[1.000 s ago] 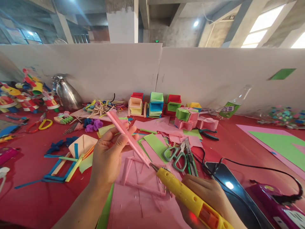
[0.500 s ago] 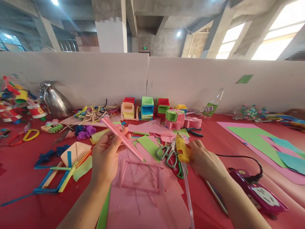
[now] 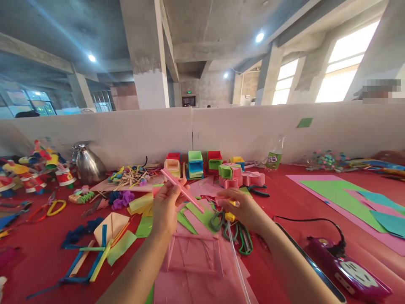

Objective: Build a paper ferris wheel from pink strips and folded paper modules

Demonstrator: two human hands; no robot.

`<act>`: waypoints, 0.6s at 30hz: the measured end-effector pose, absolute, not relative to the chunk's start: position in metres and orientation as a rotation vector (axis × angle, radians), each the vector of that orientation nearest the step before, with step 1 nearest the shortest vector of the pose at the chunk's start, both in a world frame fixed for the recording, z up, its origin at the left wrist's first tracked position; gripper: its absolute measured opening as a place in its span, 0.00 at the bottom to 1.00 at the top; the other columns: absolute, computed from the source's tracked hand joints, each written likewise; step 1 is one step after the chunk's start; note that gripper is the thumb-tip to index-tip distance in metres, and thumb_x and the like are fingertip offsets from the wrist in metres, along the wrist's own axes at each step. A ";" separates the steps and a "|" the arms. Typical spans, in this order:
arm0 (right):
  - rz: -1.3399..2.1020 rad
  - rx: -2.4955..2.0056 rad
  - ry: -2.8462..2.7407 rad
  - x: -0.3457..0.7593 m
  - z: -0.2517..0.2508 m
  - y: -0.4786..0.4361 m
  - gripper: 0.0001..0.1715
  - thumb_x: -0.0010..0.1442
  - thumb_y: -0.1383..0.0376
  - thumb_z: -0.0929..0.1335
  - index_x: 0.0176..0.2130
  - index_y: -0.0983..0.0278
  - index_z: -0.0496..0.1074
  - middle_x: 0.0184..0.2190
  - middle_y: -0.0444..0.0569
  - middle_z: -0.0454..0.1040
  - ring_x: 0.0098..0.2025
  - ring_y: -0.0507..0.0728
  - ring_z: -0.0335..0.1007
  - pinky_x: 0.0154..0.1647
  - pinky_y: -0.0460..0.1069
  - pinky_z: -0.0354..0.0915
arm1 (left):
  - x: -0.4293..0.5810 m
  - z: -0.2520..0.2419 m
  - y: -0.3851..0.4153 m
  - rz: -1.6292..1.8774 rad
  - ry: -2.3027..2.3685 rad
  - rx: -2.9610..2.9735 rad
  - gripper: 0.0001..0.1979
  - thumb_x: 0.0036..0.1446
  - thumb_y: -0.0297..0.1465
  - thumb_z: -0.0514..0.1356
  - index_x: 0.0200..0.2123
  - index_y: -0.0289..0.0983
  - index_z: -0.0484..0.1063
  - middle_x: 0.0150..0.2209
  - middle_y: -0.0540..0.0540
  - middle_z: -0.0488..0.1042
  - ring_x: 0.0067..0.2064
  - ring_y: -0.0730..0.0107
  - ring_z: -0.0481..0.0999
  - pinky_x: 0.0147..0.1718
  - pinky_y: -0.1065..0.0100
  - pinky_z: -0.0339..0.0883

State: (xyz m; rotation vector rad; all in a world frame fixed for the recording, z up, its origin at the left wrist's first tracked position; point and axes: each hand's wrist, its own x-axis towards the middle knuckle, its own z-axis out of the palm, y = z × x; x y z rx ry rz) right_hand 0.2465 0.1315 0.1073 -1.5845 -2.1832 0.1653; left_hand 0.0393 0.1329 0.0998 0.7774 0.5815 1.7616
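My left hand (image 3: pixel 166 209) is closed around a narrow folded pink paper strip (image 3: pixel 186 192), held at a slant above the table. My right hand (image 3: pixel 242 202) is curled over a yellow glue gun (image 3: pixel 230 217), and its fingers hide most of it. A clear glue stick (image 3: pixel 237 261) trails from the gun's rear toward me. Below the hands, a pink paper frame (image 3: pixel 193 270) lies on pink sheets (image 3: pixel 177 291). Grey-green-handled scissors (image 3: pixel 217 221) and a green-handled tool (image 3: pixel 245 240) lie close to the gun.
Small coloured paper boxes (image 3: pixel 195 162) stand at the back before a white partition (image 3: pixel 142 135). At left are a steel jug (image 3: pixel 89 164) and a blue-and-yellow paper frame (image 3: pixel 96 257). A purple power strip (image 3: pixel 351 270), its black cable and coloured sheets (image 3: pixel 335 194) lie at right.
The view has tilted up. My left hand has moved right with the pink strip. My right hand has shifted left and forward over the glue gun, covering more of it.
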 end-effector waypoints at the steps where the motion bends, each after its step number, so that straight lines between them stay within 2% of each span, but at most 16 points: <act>1: 0.404 -1.364 -2.147 0.238 0.109 0.126 0.18 0.60 0.58 0.61 0.48 0.62 0.69 0.46 0.50 0.72 0.47 0.54 0.67 0.45 0.47 0.63 | 0.044 0.098 0.133 1.779 0.583 0.744 0.15 0.42 0.30 0.68 0.36 0.37 0.75 0.37 0.45 0.79 0.36 0.69 0.79 0.31 0.75 0.73; 5: 0.820 -1.106 -1.880 0.209 0.097 0.109 0.25 0.47 0.55 0.72 0.43 0.64 0.71 0.37 0.49 0.74 0.40 0.56 0.69 0.40 0.48 0.65 | 0.056 0.081 0.127 1.833 0.628 0.650 0.14 0.45 0.31 0.67 0.38 0.39 0.75 0.41 0.46 0.78 0.38 0.70 0.78 0.33 0.75 0.73; 8: 1.043 -1.130 -1.707 0.199 0.085 0.104 0.19 0.47 0.55 0.71 0.36 0.65 0.71 0.27 0.44 0.71 0.28 0.51 0.66 0.26 0.45 0.64 | 0.058 0.069 0.120 1.854 0.664 0.626 0.13 0.45 0.30 0.67 0.37 0.38 0.76 0.41 0.45 0.78 0.38 0.70 0.78 0.33 0.76 0.73; 10: 1.123 -1.128 -1.633 0.197 0.081 0.102 0.15 0.49 0.56 0.70 0.32 0.65 0.70 0.22 0.41 0.67 0.23 0.48 0.61 0.22 0.43 0.60 | 0.058 0.066 0.116 1.879 0.674 0.609 0.13 0.44 0.30 0.68 0.36 0.38 0.76 0.38 0.46 0.78 0.37 0.70 0.78 0.33 0.77 0.73; 13: 1.161 -1.114 -1.553 0.197 0.081 0.102 0.12 0.50 0.58 0.69 0.27 0.66 0.69 0.20 0.40 0.65 0.20 0.46 0.58 0.20 0.42 0.58 | 0.058 0.066 0.114 1.900 0.681 0.606 0.12 0.42 0.30 0.69 0.34 0.38 0.77 0.35 0.48 0.79 0.36 0.70 0.79 0.32 0.76 0.74; 18: 1.193 -1.087 -1.490 0.197 0.082 0.101 0.13 0.50 0.57 0.69 0.26 0.65 0.69 0.19 0.39 0.63 0.19 0.45 0.58 0.20 0.42 0.57 | 0.058 0.066 0.113 1.894 0.670 0.613 0.11 0.42 0.30 0.69 0.32 0.38 0.77 0.34 0.49 0.79 0.34 0.72 0.79 0.34 0.77 0.73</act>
